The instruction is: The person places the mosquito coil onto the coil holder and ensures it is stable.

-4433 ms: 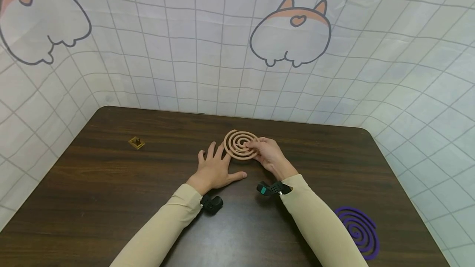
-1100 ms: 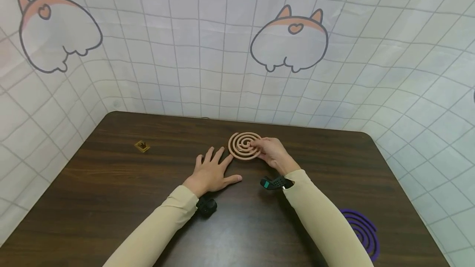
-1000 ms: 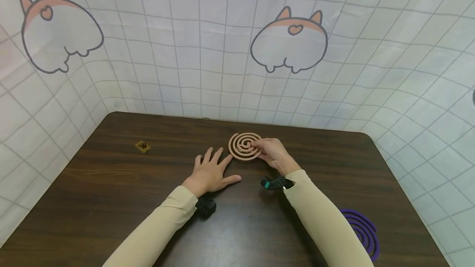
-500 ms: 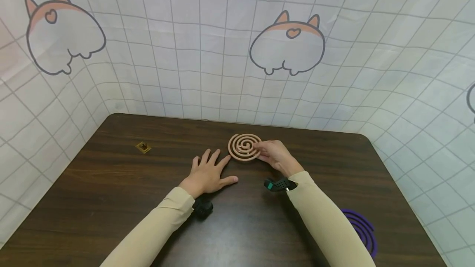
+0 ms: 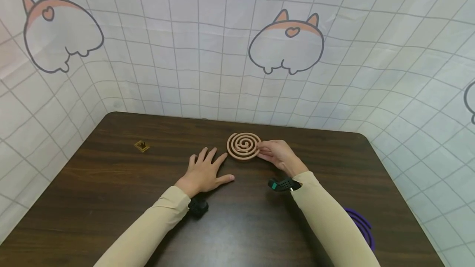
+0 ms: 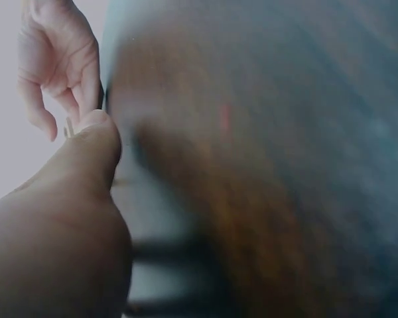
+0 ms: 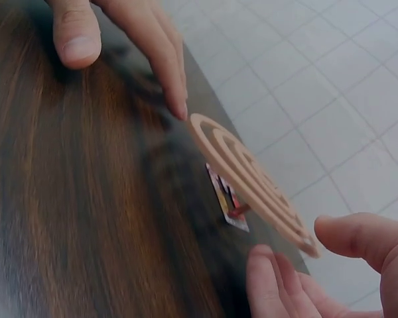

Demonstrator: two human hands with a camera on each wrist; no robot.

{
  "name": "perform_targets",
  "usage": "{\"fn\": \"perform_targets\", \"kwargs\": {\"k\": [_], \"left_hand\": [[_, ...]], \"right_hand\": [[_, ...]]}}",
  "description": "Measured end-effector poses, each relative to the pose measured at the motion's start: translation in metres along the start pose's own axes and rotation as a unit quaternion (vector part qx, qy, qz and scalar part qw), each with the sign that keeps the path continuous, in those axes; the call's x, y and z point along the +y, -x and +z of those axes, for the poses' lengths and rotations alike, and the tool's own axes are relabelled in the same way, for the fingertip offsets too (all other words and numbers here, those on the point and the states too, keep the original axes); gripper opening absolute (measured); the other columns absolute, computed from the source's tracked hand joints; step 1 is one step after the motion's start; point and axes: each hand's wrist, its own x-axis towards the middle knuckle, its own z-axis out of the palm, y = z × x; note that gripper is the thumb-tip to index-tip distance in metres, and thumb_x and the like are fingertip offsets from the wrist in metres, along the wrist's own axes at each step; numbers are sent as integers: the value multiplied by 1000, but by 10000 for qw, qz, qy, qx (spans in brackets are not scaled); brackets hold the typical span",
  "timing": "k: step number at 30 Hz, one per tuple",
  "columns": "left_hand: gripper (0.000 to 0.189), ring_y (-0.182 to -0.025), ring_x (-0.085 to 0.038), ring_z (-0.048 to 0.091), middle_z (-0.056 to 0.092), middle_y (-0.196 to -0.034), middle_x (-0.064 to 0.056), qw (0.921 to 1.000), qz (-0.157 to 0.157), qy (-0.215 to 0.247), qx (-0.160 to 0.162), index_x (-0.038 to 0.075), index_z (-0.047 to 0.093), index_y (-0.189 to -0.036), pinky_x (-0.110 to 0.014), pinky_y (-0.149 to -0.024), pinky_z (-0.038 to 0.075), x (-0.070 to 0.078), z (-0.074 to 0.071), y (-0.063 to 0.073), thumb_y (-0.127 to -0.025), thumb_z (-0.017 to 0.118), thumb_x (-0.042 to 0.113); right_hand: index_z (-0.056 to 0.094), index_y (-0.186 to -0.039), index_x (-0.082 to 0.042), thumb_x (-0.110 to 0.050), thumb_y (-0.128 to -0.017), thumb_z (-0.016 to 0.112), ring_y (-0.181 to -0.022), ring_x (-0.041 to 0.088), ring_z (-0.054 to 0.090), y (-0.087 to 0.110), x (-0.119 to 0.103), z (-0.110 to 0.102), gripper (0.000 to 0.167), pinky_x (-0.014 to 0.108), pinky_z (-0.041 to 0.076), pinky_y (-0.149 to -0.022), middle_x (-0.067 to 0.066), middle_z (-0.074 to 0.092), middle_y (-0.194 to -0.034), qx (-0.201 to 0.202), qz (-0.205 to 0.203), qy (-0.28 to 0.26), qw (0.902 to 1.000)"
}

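Observation:
A tan mosquito coil [image 5: 243, 146] sits near the table's far edge, slightly raised over a small coloured plate [image 7: 225, 199] with a short reddish prong, as the right wrist view shows. My right hand [image 5: 276, 153] is at the coil's right edge. Its thumb [image 7: 358, 238] and fingers [image 7: 272, 281] are spread apart on either side of the rim. On the table, my left hand [image 5: 203, 173] lies with fingers spread, its index fingertip close to the coil's near left rim. The left wrist view shows mostly the left thumb [image 6: 86, 159], with blurred tabletop beyond.
A purple mosquito coil [image 5: 363, 228] lies at the right front, partly hidden by the right sleeve. A small gold diamond-shaped emblem [image 5: 142, 146] is at the table's back left. A white gridded curtain [image 5: 167, 73] surrounds the dark wooden table [image 5: 111, 184].
My right hand's thumb and fingers have slid right, from over the tan coil out to its rim. My left hand has shifted slightly left, and the coil stays at about the same place.

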Motion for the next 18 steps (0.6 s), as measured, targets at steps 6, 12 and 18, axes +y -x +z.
{"fn": "perform_targets", "kwargs": {"k": [6,12,18], "left_hand": [[84,-162,-42,15,23,-173,-14,9999,87,-46,101,32,30,-165,-69,-123,20,-5,0,2,-96,46,77],[83,-162,-43,16,24,-173,-15,9998,136,-72,159,30,31,-164,-69,-121,22,-9,-2,3,-96,46,77],[83,-161,-44,17,25,-172,-16,9996,176,-108,177,28,32,-164,-70,-120,22,-13,-5,6,-97,48,74]], "right_hand": [[52,-143,10,-8,-101,64,-96,13,72,6,-1,-10,47,27,61,-92,8,67,-114,18,43,-77,10000],[52,-142,10,-8,-101,65,-94,13,74,9,-2,-16,47,24,62,-87,6,71,-105,25,52,-168,9998],[47,-147,9,-10,-101,65,-101,15,73,13,-2,-21,53,26,61,-90,12,67,-119,82,101,-75,9999]]}}
